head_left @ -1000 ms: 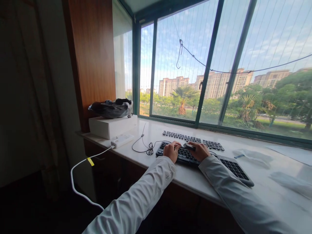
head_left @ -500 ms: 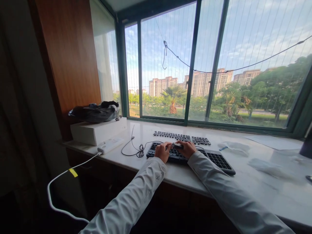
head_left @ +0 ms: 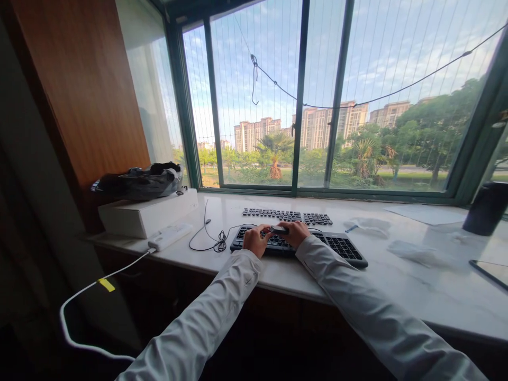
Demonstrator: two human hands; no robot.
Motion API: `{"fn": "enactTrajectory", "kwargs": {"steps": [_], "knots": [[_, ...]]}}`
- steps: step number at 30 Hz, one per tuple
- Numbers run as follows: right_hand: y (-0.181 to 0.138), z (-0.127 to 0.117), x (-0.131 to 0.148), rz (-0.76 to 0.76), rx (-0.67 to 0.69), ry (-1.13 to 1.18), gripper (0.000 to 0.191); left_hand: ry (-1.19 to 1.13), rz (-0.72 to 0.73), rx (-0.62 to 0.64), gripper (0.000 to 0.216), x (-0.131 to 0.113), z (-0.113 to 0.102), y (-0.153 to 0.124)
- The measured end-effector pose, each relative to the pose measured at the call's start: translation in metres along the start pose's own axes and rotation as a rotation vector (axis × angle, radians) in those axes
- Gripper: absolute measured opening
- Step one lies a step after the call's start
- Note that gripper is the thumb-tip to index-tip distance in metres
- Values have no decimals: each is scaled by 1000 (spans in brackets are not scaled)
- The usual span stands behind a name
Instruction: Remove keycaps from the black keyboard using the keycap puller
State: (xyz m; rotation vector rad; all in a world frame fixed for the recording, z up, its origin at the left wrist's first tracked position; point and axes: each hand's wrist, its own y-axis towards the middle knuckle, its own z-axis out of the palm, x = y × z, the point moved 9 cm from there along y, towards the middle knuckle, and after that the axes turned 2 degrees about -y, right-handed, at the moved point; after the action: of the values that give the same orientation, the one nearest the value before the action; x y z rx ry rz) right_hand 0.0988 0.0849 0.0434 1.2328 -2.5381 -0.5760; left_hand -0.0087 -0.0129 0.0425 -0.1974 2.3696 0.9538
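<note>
A black keyboard [head_left: 345, 250] lies on the white marble counter, and both my hands are over its left and middle part. My right hand [head_left: 297, 233] is closed around a short dark handheld tool [head_left: 279, 229] that points left; its exact kind is unclear. My left hand [head_left: 256, 241] has its fingers pinched together at the tool's left end, just above the keys; what they hold is too small to tell. Behind the keyboard, loose black keycaps [head_left: 272, 214] lie in rows, in a wider and a narrower group.
A thin black cable [head_left: 219, 244] is coiled left of the keyboard. Further left are a white power strip [head_left: 169, 236] and a white box [head_left: 146, 214] under a dark bag [head_left: 138, 181]. Clear plastic bags [head_left: 416, 253], a paper sheet [head_left: 426, 215] and a dark cylinder [head_left: 484, 209] are right.
The view has turned to the right, showing more of the dark cylinder and a flat dark-edged object. My hands keep nearly the same place over the keyboard, the tool still in my right hand.
</note>
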Motion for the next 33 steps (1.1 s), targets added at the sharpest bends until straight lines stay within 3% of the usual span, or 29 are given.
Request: {"fn": "enactTrajectory", "kwargs": {"steps": [5, 9, 16, 24, 29, 33], "knots": [[1, 0, -1, -1, -11, 22, 38, 15, 49, -66, 23, -1, -5, 0], [2, -2, -12, 102, -7, -32, 39, 31, 105, -121, 25, -5, -9, -1], [-1, -13, -49, 345, -18, -88, 36, 63, 133, -124, 20, -15, -10, -5], [-9, -19, -97, 503, 30, -216, 29, 69, 136, -169, 15, -23, -15, -10], [-10, -20, -95, 508, 51, -213, 27, 162, 201, -72, 20, -24, -6, -4], [-10, -19, -87, 489, 66, -189, 27, 273, 234, 45, 22, -16, 6, 21]]}}
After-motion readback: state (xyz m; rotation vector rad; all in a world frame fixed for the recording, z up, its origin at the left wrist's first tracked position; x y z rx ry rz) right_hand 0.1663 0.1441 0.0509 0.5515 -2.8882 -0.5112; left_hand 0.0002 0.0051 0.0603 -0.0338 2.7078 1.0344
